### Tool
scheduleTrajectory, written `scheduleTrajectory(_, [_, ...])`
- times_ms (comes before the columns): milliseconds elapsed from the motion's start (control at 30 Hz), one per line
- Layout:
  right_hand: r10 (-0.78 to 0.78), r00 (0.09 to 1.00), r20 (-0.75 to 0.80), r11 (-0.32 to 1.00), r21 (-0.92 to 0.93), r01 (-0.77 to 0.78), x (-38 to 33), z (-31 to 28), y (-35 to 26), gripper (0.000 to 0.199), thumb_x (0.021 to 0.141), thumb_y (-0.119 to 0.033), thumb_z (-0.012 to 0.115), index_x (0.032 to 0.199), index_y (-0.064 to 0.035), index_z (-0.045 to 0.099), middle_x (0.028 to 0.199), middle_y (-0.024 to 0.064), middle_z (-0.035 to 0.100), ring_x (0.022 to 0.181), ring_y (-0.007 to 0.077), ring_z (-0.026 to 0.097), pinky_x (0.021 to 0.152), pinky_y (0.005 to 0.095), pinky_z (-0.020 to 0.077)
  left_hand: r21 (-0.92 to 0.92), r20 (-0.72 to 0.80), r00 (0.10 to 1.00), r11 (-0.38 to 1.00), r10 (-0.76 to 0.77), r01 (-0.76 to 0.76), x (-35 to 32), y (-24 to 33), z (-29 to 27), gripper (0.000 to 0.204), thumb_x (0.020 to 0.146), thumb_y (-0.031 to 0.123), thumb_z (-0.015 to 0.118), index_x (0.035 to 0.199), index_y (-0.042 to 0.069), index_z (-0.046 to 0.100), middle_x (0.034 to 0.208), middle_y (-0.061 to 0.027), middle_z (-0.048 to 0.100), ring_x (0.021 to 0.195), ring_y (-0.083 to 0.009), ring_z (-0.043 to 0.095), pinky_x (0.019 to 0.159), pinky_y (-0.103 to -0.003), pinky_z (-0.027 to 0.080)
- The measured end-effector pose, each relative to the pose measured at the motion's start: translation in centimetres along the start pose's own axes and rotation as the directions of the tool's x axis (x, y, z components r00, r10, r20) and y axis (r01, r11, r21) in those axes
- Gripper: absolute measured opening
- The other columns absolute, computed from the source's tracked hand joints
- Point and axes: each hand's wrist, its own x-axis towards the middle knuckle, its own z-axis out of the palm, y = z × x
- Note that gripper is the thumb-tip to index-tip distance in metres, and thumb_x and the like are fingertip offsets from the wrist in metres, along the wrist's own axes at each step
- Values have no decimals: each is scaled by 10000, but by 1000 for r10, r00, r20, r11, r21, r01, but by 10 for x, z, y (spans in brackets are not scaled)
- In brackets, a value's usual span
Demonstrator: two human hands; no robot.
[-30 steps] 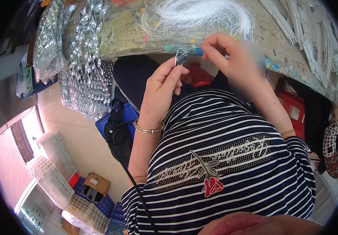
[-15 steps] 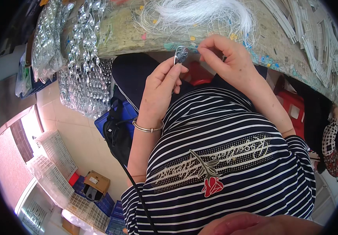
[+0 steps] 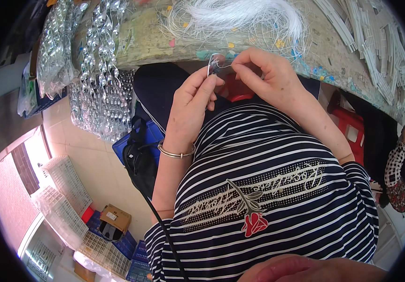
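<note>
Near the table's front edge, my left hand [image 3: 194, 96] is closed, its thumb and fingers pinching a small shiny silver piece [image 3: 210, 63] with a bent, loop-like outline and a dark part. The piece stands up from the fingertips; its exact kind is too small to make out. To its right, my right hand [image 3: 270, 73] is closed too, thumb and forefinger pinched together. A thin pale thread [image 3: 225, 66] runs from those fingertips to the silver piece. Beyond both hands, a loose bundle of white thread [image 3: 245, 16] lies on the worn table [image 3: 151, 47].
Twisted silver strips [image 3: 101, 51] hang over the table's left edge, some bagged [image 3: 54, 61]. Thin white sticks [image 3: 371, 51] lie at the right. A red stool [image 3: 350, 124], a blue box with a black bag [image 3: 139, 155] and stacked crates [image 3: 66, 183] stand below. Another person's checked sleeve [image 3: 394, 162] shows far right.
My right hand has come down and left, close to the silver piece. The piece has turned a little in my left hand, which stays nearly in place.
</note>
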Motion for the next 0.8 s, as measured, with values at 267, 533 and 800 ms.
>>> scheduleTrajectory(267, [-33,997,-68,995,-95,26,2,-3,9,89,876,-95,585,919,-17,597,763,25,616,691,70,574,602,210,453,47,6,1000,999,16,-16,-2,-1,-1,289,911,109,544,1180,3,560,932,-43,629,673,-43,493,577,-189,431])
scheduleTrajectory(533, [-65,995,-70,989,-139,55,2,-5,7,86,871,-90,585,913,-16,601,758,28,614,671,72,560,602,210,453,46,24,999,999,24,-25,-2,-2,0,327,900,100,562,1212,4,542,940,-42,628,682,-46,498,577,-189,433])
scheduleTrajectory(800, [10,1000,17,1000,20,-10,4,3,1,87,872,-98,587,906,-19,601,756,38,615,671,89,571,603,231,463,30,66,995,997,68,-71,-3,0,3,386,883,65,579,1261,20,515,866,9,570,679,-41,482,568,-179,414])
